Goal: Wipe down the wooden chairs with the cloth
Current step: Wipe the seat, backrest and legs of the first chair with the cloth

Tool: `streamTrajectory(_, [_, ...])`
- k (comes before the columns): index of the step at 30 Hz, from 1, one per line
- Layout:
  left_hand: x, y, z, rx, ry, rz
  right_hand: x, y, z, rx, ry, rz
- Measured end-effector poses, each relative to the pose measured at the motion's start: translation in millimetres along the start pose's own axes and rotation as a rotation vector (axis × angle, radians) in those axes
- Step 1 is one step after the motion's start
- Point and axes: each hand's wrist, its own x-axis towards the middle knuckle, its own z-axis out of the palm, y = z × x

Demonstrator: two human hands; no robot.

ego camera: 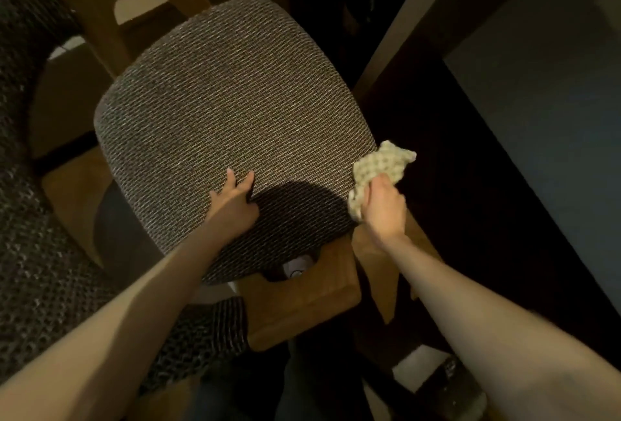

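A wooden chair (299,299) with a woven grey-brown seat cushion (228,108) fills the middle of the view, seen from above. My left hand (233,204) rests on the near part of the cushion, fingers spread and pressing the fabric. My right hand (383,209) is at the cushion's right edge, closed around a crumpled beige waffle-textured cloth (379,165). The cloth sticks out above my fingers and touches the seat's side. The wooden frame shows below the cushion and at the top left.
A second chair with similar woven fabric (37,252) stands close on the left. A table edge (410,17) and its grey top (544,101) run along the right. The gap under the table is dark.
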Motion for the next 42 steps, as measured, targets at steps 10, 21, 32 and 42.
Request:
streamTrajectory(10, [-90,-11,-72,-0.165,0.209,0.028,-18,-46,-58,-0.155,-0.364,-0.596])
streamTrajectory(21, [-228,-72,-155,0.082,0.749,0.042,-45,-230,-65,-0.074,-0.362,-0.761])
streamTrajectory(32, [-245,-107,-123,0.235,1.205,-0.357,-40,-306,-60,-0.235,-0.403,-0.869])
streamTrajectory(42, [-217,-97,-82,-0.280,1.529,-0.666,-5,-349,-15,-0.292,-0.487,-1.096])
